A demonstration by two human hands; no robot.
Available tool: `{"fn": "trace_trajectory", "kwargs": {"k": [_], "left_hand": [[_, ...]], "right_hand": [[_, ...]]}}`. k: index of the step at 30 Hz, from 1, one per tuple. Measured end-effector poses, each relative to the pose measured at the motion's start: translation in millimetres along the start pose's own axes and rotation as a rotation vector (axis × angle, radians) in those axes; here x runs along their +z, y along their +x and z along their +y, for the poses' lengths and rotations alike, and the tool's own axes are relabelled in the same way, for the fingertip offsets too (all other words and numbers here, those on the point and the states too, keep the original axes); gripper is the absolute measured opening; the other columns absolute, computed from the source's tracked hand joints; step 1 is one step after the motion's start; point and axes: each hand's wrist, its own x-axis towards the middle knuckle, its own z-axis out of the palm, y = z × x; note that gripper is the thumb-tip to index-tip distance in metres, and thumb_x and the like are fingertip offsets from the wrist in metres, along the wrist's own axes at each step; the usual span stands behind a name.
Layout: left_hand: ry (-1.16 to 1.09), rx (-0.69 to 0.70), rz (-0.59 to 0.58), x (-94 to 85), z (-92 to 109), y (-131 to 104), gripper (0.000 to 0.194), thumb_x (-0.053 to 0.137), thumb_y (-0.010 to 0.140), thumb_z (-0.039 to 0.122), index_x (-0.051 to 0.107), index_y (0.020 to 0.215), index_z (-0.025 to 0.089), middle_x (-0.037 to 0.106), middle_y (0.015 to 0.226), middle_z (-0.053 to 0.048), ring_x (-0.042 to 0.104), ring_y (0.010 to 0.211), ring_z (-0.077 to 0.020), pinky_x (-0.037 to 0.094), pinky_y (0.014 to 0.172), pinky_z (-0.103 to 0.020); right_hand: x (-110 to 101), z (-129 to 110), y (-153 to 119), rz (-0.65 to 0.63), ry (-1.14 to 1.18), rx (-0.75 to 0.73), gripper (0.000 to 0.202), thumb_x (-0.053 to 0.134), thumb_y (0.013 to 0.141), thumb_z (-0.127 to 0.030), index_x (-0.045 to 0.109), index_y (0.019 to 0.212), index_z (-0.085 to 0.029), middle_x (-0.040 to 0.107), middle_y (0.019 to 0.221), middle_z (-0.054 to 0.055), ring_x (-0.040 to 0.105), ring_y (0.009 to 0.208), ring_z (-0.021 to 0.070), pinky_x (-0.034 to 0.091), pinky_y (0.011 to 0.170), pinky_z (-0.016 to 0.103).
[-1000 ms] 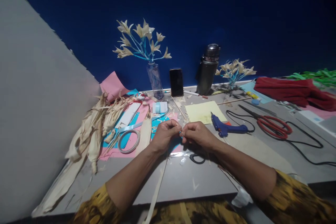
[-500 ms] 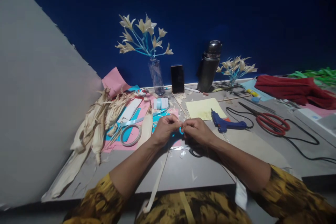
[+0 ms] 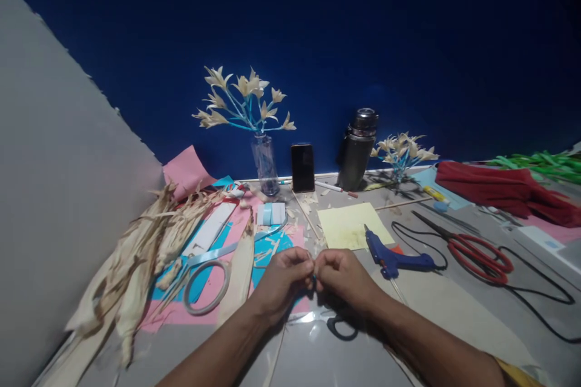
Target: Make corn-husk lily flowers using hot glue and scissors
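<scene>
My left hand [image 3: 288, 278] and my right hand [image 3: 340, 272] meet fingertip to fingertip over the middle of the table. Both are closed in a pinch. What lies between them is mostly hidden; only a bit of blue shows under the fingers. A thin pale strip [image 3: 275, 355] hangs below my left hand. Just beneath the hands lie black-handled scissors [image 3: 342, 328]. To the right of my right hand is a blue glue gun [image 3: 403, 260], beside a yellow paper [image 3: 349, 224].
Dried husks [image 3: 131, 272] and a tape ring [image 3: 206, 288] lie left. Behind stand a flower vase [image 3: 265, 163], a phone [image 3: 302, 168] and a flask [image 3: 358, 151]. Red-handled scissors [image 3: 481, 259], a cord and red cloth [image 3: 503, 187] are right.
The view has tilted up, so the table and hands sit lower in the picture. Both hands stay together in much the same pinch.
</scene>
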Motion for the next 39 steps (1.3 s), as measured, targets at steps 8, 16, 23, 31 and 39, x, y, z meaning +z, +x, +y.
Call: {"fn": "trace_trajectory", "kwargs": {"k": [8,16,23,31,39], "left_hand": [[-0.034,-0.048,-0.132,-3.8,-5.0,2.1,0.033,0.084,0.071,0.036,0.061,0.071,0.012,0.053,0.061,-0.001,0.051,0.057,-0.0113,0.038,0.056,-0.024],[-0.060,-0.033,-0.020,-0.6,3.3,5.2,0.032,0.079,0.077,0.039,0.059,0.073,0.014,0.048,0.055,0.003,0.044,0.049,-0.0085,0.034,0.050,-0.022],[-0.105,-0.007,0.086,-0.9,6.8,6.9,0.034,0.087,0.066,0.029,0.057,0.071,0.015,0.052,0.051,0.005,0.040,0.043,-0.0053,0.030,0.046,-0.019],[-0.057,-0.004,0.123,2.5,4.4,3.7,0.033,0.089,0.058,0.025,0.062,0.072,0.014,0.057,0.049,0.004,0.044,0.041,-0.0063,0.035,0.046,-0.020],[0.180,0.056,0.178,6.5,0.4,0.4,0.031,0.086,0.063,0.032,0.062,0.070,0.014,0.052,0.044,0.004,0.042,0.040,-0.0072,0.032,0.042,-0.020]], "right_hand": [[6.8,6.2,-8.3,0.143,-0.494,-0.304,0.026,0.052,0.081,-0.020,0.052,0.056,-0.019,0.062,0.055,0.000,0.052,0.051,0.0117,0.035,0.054,0.023],[5.0,0.1,-11.6,0.140,-0.499,-0.351,0.021,0.051,0.077,-0.013,0.070,0.078,-0.020,0.073,0.071,0.001,0.061,0.060,0.0138,0.038,0.061,0.024],[-5.4,-3.8,-3.0,0.180,-0.289,-0.081,0.019,0.055,0.084,-0.030,0.067,0.074,-0.018,0.063,0.059,0.000,0.055,0.054,0.0140,0.040,0.055,0.024],[-12.1,-3.2,3.9,0.071,0.056,-0.041,0.024,0.073,0.076,-0.038,0.071,0.084,-0.016,0.068,0.071,0.002,0.058,0.066,0.0153,0.045,0.063,0.027],[-9.1,-2.6,4.1,0.137,0.100,-0.046,0.027,0.080,0.067,-0.039,0.070,0.075,-0.016,0.065,0.068,0.001,0.055,0.064,0.0143,0.043,0.060,0.026]]}}
